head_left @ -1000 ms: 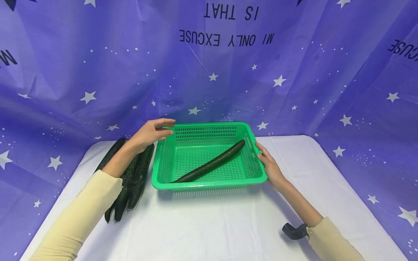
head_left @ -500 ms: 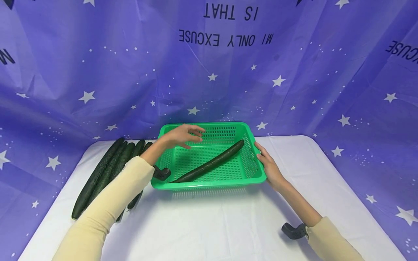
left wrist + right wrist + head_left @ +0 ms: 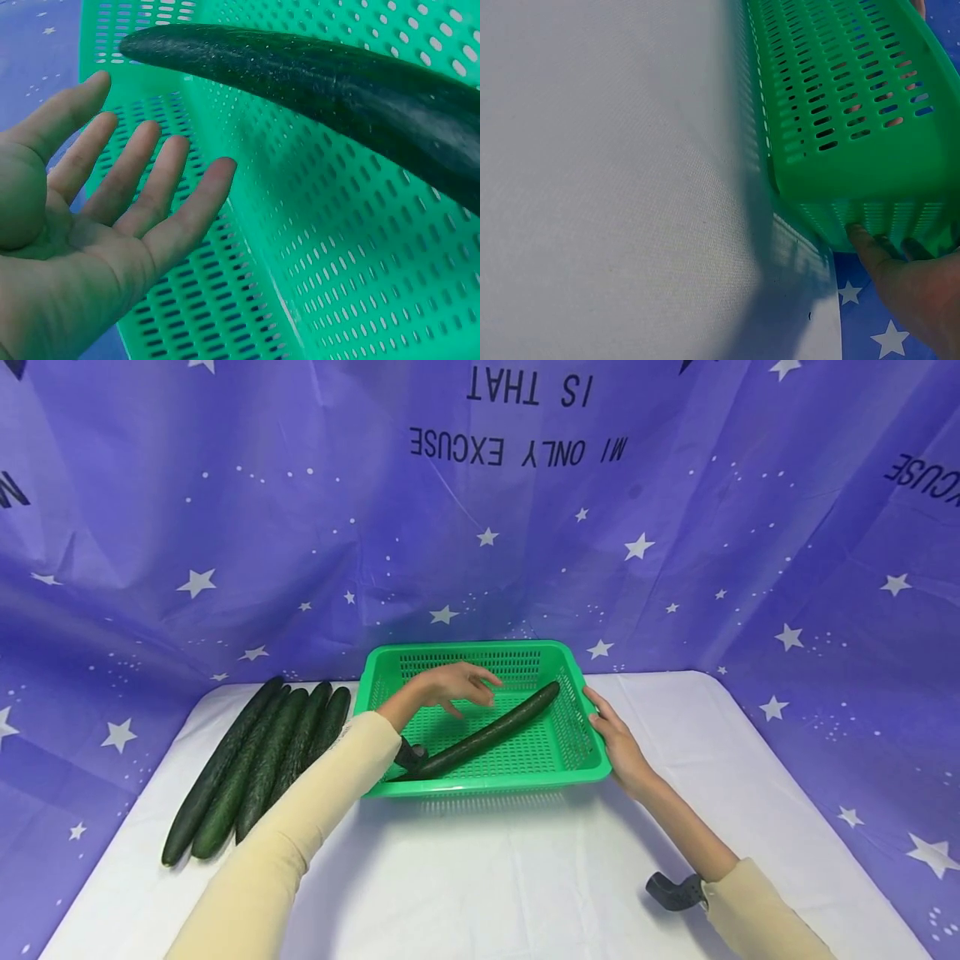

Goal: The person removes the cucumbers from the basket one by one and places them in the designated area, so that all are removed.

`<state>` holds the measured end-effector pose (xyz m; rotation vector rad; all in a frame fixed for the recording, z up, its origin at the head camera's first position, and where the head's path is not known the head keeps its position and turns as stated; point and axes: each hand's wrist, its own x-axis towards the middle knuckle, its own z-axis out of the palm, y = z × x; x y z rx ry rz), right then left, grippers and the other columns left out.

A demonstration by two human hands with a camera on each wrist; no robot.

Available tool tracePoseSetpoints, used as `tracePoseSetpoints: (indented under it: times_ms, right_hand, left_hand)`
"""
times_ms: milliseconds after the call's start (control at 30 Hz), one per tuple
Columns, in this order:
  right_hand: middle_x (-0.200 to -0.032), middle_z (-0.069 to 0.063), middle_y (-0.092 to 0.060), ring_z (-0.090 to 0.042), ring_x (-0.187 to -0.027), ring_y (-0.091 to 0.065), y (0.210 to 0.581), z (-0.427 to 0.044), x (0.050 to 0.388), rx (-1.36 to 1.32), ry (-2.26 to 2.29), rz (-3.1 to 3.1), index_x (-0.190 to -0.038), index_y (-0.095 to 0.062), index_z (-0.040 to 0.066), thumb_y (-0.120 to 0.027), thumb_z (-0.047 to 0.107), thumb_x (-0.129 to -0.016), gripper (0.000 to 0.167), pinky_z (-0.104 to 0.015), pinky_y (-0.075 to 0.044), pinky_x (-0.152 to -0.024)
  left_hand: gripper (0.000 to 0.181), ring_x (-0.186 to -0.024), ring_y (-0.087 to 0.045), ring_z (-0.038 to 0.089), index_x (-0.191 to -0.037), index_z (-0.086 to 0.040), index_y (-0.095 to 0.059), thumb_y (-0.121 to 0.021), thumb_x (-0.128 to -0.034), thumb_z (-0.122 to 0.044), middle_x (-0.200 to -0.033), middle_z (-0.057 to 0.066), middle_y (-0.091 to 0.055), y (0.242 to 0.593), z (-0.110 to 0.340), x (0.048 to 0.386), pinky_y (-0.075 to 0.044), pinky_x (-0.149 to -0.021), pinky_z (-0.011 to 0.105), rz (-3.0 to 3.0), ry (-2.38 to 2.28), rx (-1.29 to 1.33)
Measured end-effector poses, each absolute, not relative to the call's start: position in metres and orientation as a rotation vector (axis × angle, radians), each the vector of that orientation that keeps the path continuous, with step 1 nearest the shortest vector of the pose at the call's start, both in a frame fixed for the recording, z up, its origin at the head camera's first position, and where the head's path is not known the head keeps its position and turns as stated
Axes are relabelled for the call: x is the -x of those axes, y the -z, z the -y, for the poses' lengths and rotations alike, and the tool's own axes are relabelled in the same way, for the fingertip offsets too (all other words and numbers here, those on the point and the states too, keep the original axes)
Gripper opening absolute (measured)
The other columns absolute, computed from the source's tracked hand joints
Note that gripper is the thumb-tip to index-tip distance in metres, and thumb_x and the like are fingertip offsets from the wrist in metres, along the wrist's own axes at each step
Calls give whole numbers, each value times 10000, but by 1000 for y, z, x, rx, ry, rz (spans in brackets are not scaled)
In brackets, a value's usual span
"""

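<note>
A green perforated plastic basket (image 3: pixel 487 787) stands at the back of the table, with one long dark green cucumber (image 3: pixel 498 732) slanting across its inside. My left hand (image 3: pixel 457 683) hovers over the basket, palm down and fingers spread, holding nothing. In the left wrist view the cucumber (image 3: pixel 322 82) lies apart from those fingers, its narrow end on the basket's wall. At the basket's right side, my right hand (image 3: pixel 624 750) holds the rim and wall. The right wrist view shows fingers of that hand (image 3: pixel 922 289) against the outer wall; part of its grip is hidden.
Several more cucumbers (image 3: pixel 262 756) lie side by side on the white tablecloth (image 3: pixel 480 885), left of the basket, partly behind my left sleeve. A purple curtain (image 3: pixel 480 568) with stars hangs close behind the table. A dark wrist device (image 3: pixel 675 892) sticks out from my right wrist.
My left hand has moved right, from the basket's left rim to above its inside, uncovering the cucumbers on the table. My right hand and the basket have stayed nearly still.
</note>
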<state>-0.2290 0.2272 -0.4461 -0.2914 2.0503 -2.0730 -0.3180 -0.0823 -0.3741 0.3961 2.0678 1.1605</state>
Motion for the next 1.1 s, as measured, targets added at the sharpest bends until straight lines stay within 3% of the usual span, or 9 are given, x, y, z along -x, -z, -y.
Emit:
tracePoseSetpoints:
  times_ms: [333,733,967,1100]
  right_hand:
    - [-1602,-175,-206,-301,-1223,-492,446,-228,228,281,2077,-2062,-1626,-104,196,-276,228,-1112,543,-288,-509,-907]
    - [-1629,-154,-149,-400,-1335,-369,447,-226,229,306,2090,-2051,-1626,-96,188,-263,220,-1112,541,-278,-487,-944]
    - [-1621,-161,-173,-384,-1289,-415,447,-226,229,294,2068,-2075,-1626,-105,192,-271,231,-1112,542,-284,-496,-927]
    - [-1628,-139,-163,-367,-1301,-398,447,-226,229,288,2067,-2078,-1626,-104,190,-274,231,-1113,542,-272,-488,-932]
  left_hand:
    - [618,-1319,-487,288,-1523,-165,-431,-671,-962,-67,-1464,112,-498,392,61,329,-486,-958,538,-2015,-1057,-348]
    - [641,-1149,-567,224,-1478,-201,-480,-726,-910,-33,-1356,81,-520,409,55,325,-552,-818,449,-2044,-941,-329]
    - [617,-921,-572,187,-1444,-212,-522,-735,-894,-31,-1234,76,-550,410,61,327,-560,-698,416,-2074,-972,-394]
    - [605,-798,-466,205,-1447,-228,-528,-711,-906,-29,-1187,61,-550,404,66,326,-461,-604,385,-2074,-1013,-407]
